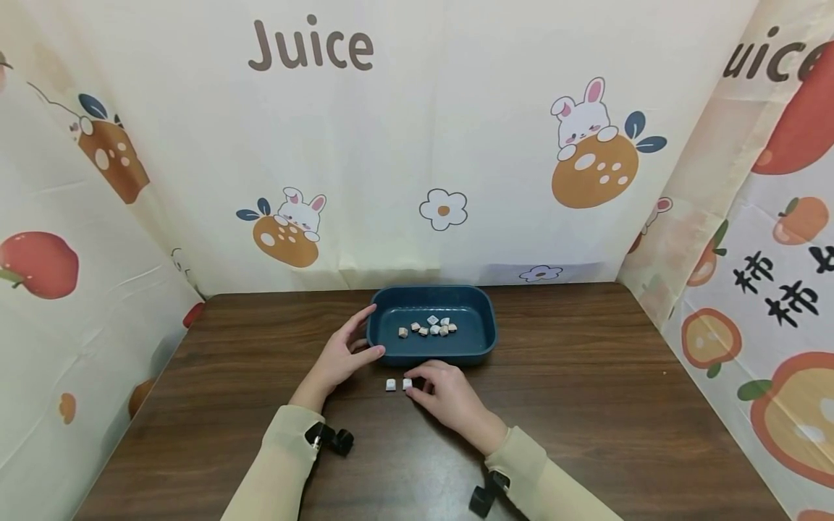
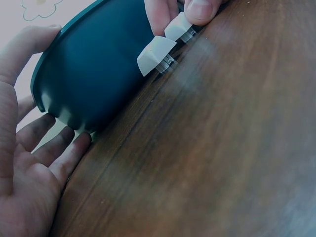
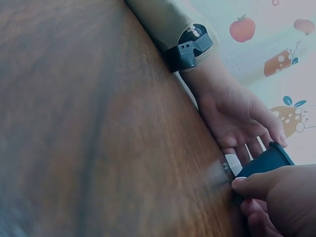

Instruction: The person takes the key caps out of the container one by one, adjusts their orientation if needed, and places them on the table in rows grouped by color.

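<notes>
Fruit-print curtains (image 1: 391,145), brown wood-grain table (image 1: 586,405), left hand (image 1: 340,356) spread against blue tray (image 1: 470,315), right hand (image 1: 449,396) pinching white keycap (image 1: 407,384)

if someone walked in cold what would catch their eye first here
Probably the dark teal tray, standing out near the back edge of the brown wooden table, with small pale pieces clustered inside. Just in front of it, the right hand pinches the right-hand one of two white keycaps, while the left hand touches the tray's left end. Behind, a cloth backdrop carries big "Juice" lettering.
</notes>
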Tool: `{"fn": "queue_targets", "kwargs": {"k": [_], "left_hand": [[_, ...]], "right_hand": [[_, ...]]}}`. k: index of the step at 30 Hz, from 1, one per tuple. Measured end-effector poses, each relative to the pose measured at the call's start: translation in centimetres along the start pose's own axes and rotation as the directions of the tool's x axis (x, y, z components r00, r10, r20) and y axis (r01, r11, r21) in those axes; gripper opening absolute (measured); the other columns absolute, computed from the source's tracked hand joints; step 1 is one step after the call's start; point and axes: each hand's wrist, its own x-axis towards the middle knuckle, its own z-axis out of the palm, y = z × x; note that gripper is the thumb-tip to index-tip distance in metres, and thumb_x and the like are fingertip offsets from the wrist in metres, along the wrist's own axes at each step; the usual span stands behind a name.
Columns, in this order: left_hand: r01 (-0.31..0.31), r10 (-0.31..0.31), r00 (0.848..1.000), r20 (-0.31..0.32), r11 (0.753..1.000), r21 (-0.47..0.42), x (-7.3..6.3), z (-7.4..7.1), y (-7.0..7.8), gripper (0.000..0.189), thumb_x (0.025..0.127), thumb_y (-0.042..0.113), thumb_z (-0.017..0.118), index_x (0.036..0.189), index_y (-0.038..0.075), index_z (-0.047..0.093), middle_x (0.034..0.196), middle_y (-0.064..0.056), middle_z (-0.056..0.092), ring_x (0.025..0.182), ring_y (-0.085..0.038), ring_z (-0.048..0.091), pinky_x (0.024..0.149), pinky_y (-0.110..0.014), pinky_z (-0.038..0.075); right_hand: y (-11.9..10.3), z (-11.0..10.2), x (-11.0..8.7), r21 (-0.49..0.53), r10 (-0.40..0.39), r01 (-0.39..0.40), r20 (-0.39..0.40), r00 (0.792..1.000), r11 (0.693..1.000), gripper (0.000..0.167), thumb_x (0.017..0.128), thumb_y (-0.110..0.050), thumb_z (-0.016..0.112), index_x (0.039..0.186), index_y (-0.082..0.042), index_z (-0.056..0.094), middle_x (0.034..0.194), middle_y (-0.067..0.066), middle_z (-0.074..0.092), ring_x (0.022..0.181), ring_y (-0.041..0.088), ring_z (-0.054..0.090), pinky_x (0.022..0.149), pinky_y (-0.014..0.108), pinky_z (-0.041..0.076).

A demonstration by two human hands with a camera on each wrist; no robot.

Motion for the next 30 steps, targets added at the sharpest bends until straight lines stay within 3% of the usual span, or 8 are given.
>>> {"fn": "queue_targets", "kwargs": {"k": [11, 18, 27, 30], "left_hand": [[-0.001, 0.001, 1.0, 0.001, 1.0, 0.0, -0.03, 0.03, 0.43, 0.083, 0.1, 0.014, 0.081, 0.17, 0.011, 0.037, 0.175, -0.017, 0.035, 0.152, -0.044, 0.049, 0.117, -0.052, 0.05], [-0.003, 0.003, 1.0, -0.001, 1.0, 0.0, -0.12, -0.06, 0.23, 0.082, 0.1, 0.01, 0.08, 0.17, 0.012, 0.038, 0.176, -0.015, 0.035, 0.152, -0.044, 0.048, 0.117, -0.055, 0.048], [-0.004, 0.004, 1.0, -0.002, 1.0, -0.002, -0.1, 0.07, 0.33, 0.081, 0.1, 0.006, 0.078, 0.17, 0.012, 0.038, 0.175, -0.017, 0.035, 0.152, -0.044, 0.047, 0.115, -0.041, 0.051], [-0.007, 0.007, 1.0, 0.0, 1.0, -0.004, -0.13, 0.13, 0.39, 0.081, 0.1, 0.009, 0.079, 0.17, 0.012, 0.038, 0.175, -0.017, 0.035, 0.152, -0.045, 0.047, 0.115, -0.042, 0.051]], "right_hand": [[-0.32, -0.09, 0.21, -0.019, 0.078, -0.077, 0.037, 0.996, 0.997, 0.019, 0.095, -0.013, 0.088, 0.114, -0.01, 0.083, 0.105, 0.001, 0.077, 0.076, 0.003, 0.062, 0.068, 0.022, 0.057], [-0.22, -0.02, 0.02, -0.01, 0.034, -0.033, 0.021, 0.999, 0.999, 0.022, 0.093, -0.012, 0.089, 0.113, -0.008, 0.082, 0.104, 0.004, 0.077, 0.074, 0.001, 0.061, 0.065, 0.021, 0.057], [-0.63, -0.33, -0.02, -0.002, 0.068, -0.068, 0.035, 0.997, 0.998, 0.024, 0.092, -0.012, 0.09, 0.114, -0.007, 0.082, 0.106, 0.005, 0.076, 0.076, 0.003, 0.063, 0.067, 0.021, 0.057], [-0.88, -0.58, -0.03, 0.001, 0.081, -0.081, 0.047, 0.996, 0.997, 0.025, 0.094, -0.015, 0.09, 0.115, -0.007, 0.082, 0.107, 0.004, 0.076, 0.077, 0.003, 0.064, 0.069, 0.021, 0.057]]}}
